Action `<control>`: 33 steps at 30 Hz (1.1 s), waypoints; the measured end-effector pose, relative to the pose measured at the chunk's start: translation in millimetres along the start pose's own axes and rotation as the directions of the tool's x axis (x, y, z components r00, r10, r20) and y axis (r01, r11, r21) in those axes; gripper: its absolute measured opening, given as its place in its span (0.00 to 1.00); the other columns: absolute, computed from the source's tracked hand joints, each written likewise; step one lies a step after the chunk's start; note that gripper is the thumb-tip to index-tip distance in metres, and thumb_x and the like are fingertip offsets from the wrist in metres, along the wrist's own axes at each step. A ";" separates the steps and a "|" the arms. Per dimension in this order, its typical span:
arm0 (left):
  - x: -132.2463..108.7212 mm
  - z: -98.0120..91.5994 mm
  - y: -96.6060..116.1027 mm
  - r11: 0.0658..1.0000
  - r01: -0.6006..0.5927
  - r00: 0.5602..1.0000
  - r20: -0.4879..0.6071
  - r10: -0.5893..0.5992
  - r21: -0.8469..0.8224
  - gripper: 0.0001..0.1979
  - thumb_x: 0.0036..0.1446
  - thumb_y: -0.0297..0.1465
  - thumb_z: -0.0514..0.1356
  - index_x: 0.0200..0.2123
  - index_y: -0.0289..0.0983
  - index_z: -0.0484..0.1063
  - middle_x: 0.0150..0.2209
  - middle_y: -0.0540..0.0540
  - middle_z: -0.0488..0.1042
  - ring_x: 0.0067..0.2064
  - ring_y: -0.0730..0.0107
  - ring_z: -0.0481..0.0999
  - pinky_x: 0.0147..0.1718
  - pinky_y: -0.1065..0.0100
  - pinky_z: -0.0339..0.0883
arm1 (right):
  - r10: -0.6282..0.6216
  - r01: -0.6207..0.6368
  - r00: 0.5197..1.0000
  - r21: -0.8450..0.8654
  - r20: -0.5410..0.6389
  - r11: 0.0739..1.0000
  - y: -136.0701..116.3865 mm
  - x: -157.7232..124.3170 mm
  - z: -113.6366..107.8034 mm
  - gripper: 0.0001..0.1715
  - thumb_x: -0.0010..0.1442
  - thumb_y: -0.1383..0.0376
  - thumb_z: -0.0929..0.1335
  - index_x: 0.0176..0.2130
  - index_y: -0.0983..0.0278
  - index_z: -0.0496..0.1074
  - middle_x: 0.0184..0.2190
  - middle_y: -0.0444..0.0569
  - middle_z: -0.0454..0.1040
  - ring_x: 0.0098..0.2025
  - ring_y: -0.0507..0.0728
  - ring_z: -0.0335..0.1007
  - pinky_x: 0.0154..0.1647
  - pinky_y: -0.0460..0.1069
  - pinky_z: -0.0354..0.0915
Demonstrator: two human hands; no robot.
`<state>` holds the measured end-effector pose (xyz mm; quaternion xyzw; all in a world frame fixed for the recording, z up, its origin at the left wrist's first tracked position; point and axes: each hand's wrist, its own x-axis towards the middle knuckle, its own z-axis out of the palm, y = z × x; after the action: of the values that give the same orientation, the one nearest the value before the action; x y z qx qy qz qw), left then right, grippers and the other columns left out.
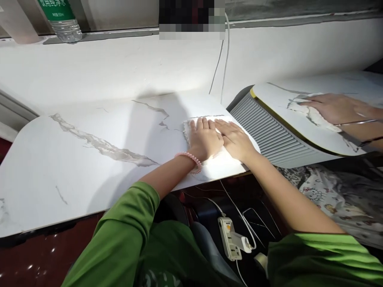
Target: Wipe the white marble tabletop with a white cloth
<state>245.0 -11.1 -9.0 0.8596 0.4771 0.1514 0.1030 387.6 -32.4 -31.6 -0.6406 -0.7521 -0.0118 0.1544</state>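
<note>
My left hand (206,138) lies flat on a white cloth (222,158) near the right end of a white marble-patterned table (119,123). A pink coiled band (193,159) circles its wrist. Right beside it, my right hand (235,140) also presses flat on the cloth, with its fingers stretched toward the wall and touching the left hand. Both hands are open, palms down. The cloth's textured left edge shows beside my left fingers, while much of its middle is hidden under the hands.
At the right, another person's hand (332,107) rests on a white cloth (314,113) over a second marble-patterned top with a ribbed grey side (269,127). A power strip (229,239) with cables sits below the table. A bottle (67,30) stands on the ledge.
</note>
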 end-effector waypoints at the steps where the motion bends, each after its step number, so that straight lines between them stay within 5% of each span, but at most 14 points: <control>1: 8.2 0.4 -0.4 1.000 0.005 1.000 0.008 -0.005 0.000 0.28 0.66 0.28 0.45 0.66 0.22 0.57 0.69 0.32 0.57 0.71 0.52 0.52 0.70 0.49 0.39 | -0.003 0.003 1.000 0.005 -0.006 1.000 4.3 6.9 0.8 0.33 0.63 0.68 0.55 0.65 0.63 0.63 0.66 0.52 0.64 0.69 0.58 0.56 0.70 0.64 0.52; 12: 120.8 -9.2 -60.8 0.997 -0.002 0.996 0.093 -0.005 0.075 0.28 0.68 0.28 0.42 0.68 0.25 0.55 0.70 0.37 0.55 0.72 0.58 0.51 0.70 0.53 0.40 | 0.036 -0.038 0.999 -0.087 -0.026 0.995 20.1 131.7 24.5 0.31 0.65 0.69 0.55 0.64 0.68 0.65 0.65 0.56 0.65 0.68 0.60 0.57 0.69 0.61 0.54; 18: 143.5 -13.3 -76.0 0.996 -0.006 0.993 0.118 -0.006 0.095 0.28 0.68 0.28 0.40 0.69 0.29 0.54 0.71 0.41 0.53 0.72 0.61 0.49 0.70 0.54 0.38 | 0.057 -0.059 0.998 -0.088 -0.031 0.994 22.4 156.2 32.4 0.32 0.66 0.67 0.54 0.65 0.68 0.63 0.66 0.54 0.64 0.69 0.61 0.57 0.69 0.62 0.53; 25: 107.6 -21.6 -71.6 0.993 -0.013 0.985 0.174 -0.008 0.117 0.29 0.70 0.30 0.39 0.70 0.27 0.49 0.73 0.40 0.47 0.73 0.59 0.44 0.71 0.54 0.35 | 0.036 -0.039 0.999 -0.073 -0.036 0.997 4.9 127.5 28.1 0.33 0.65 0.67 0.55 0.65 0.68 0.63 0.67 0.53 0.62 0.69 0.62 0.56 0.69 0.63 0.53; 33: -12.9 -42.9 -51.3 0.994 -0.067 0.978 0.205 0.048 0.089 0.28 0.71 0.32 0.39 0.70 0.26 0.49 0.73 0.36 0.45 0.73 0.55 0.44 0.71 0.52 0.37 | -0.009 0.008 1.000 -0.072 -0.010 0.997 -66.8 13.0 5.3 0.34 0.67 0.65 0.53 0.67 0.77 0.58 0.68 0.62 0.59 0.71 0.64 0.52 0.71 0.64 0.49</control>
<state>182.7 6.2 12.4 0.8879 0.4457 0.0428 0.1053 320.1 -30.7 -21.4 -0.6425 -0.7531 -0.0430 0.1351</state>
